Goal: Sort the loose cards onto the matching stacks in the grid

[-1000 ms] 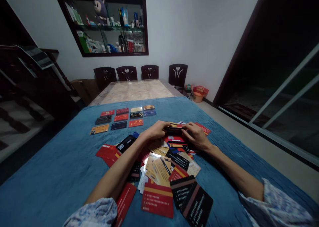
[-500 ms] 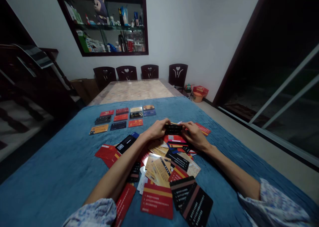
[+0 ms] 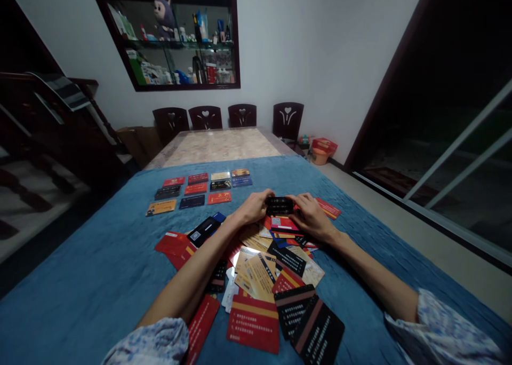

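Observation:
A black card [image 3: 280,205] with pale print is held between my two hands, above the far part of a loose pile. My left hand [image 3: 256,206] pinches its left edge, and my right hand [image 3: 311,213] grips its right edge. Red, black, gold and white cards overlap below, among them a red card [image 3: 253,322] and a gold card [image 3: 258,274] near me. To the left and farther off, several cards lie in short rows, including an orange one [image 3: 161,207] and a dark blue one [image 3: 192,201].
A blue cloth [image 3: 100,247] covers the near part of the table, with bare marble-like top [image 3: 220,143] beyond. Dark chairs [image 3: 205,118] stand at the far end. A red bag and an orange bucket [image 3: 319,156] sit on the floor at the right.
The black card between my hands now shows more of its printed face. Both hands keep nearly the same place, and the whole view has shifted slightly.

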`<act>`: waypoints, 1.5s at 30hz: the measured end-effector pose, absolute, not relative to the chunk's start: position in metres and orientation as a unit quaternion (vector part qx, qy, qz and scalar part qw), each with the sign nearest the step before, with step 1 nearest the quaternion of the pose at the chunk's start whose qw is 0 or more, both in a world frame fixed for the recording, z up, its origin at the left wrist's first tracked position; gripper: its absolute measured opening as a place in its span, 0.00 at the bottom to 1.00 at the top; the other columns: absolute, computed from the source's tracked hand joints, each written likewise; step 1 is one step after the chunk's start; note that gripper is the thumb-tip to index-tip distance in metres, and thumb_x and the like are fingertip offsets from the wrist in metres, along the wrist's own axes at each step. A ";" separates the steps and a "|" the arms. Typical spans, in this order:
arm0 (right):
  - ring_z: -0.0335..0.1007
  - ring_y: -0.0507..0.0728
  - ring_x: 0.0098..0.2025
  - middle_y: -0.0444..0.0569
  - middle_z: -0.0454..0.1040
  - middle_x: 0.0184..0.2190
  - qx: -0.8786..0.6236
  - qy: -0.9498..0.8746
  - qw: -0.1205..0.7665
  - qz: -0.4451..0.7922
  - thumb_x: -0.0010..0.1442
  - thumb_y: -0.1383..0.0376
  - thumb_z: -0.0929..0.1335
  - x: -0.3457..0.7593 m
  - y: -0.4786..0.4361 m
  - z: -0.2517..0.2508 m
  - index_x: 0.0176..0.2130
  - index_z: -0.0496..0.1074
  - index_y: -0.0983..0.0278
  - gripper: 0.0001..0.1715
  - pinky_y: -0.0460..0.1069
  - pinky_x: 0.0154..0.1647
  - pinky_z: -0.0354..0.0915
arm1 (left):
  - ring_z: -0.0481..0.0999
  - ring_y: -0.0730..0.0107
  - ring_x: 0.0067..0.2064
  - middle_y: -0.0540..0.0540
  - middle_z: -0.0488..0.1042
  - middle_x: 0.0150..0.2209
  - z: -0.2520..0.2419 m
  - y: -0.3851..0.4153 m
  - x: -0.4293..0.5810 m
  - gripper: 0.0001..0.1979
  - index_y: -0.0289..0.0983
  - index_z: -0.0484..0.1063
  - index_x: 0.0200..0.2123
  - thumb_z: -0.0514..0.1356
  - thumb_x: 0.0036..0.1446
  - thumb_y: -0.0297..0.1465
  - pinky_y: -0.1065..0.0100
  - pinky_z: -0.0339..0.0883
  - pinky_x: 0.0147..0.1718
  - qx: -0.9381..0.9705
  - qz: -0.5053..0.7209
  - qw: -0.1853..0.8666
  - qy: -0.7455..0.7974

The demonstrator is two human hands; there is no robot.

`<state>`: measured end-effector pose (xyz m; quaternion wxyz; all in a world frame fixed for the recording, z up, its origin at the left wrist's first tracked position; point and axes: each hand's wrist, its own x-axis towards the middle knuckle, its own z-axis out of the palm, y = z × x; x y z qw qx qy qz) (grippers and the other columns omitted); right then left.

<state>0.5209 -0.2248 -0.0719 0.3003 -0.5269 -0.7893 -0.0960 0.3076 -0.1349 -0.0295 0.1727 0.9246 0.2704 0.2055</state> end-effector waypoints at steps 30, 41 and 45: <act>0.60 0.67 0.51 0.61 0.71 0.50 -0.548 -0.793 0.219 -0.149 0.63 0.54 0.64 0.520 -0.222 -0.063 0.56 0.69 0.63 0.26 0.59 0.45 0.61 | 0.68 0.54 0.50 0.39 0.67 0.48 -0.011 -0.145 0.300 0.17 0.36 0.68 0.47 0.60 0.52 0.27 0.59 0.66 0.47 0.956 0.082 0.039 0.278; 0.62 0.65 0.50 0.58 0.73 0.47 -0.540 -0.819 0.149 -0.122 0.60 0.53 0.67 0.525 -0.210 -0.052 0.53 0.71 0.61 0.25 0.57 0.42 0.60 | 0.68 0.52 0.51 0.38 0.68 0.49 -0.005 -0.149 0.303 0.15 0.35 0.70 0.46 0.60 0.53 0.29 0.57 0.66 0.47 0.951 0.030 0.005 0.307; 0.63 0.65 0.48 0.58 0.73 0.47 -0.527 -0.830 0.128 -0.130 0.59 0.51 0.68 0.528 -0.200 -0.047 0.52 0.72 0.61 0.26 0.55 0.39 0.60 | 0.68 0.50 0.50 0.36 0.68 0.48 -0.003 -0.148 0.303 0.13 0.34 0.71 0.44 0.59 0.54 0.29 0.55 0.66 0.46 0.951 0.025 -0.008 0.307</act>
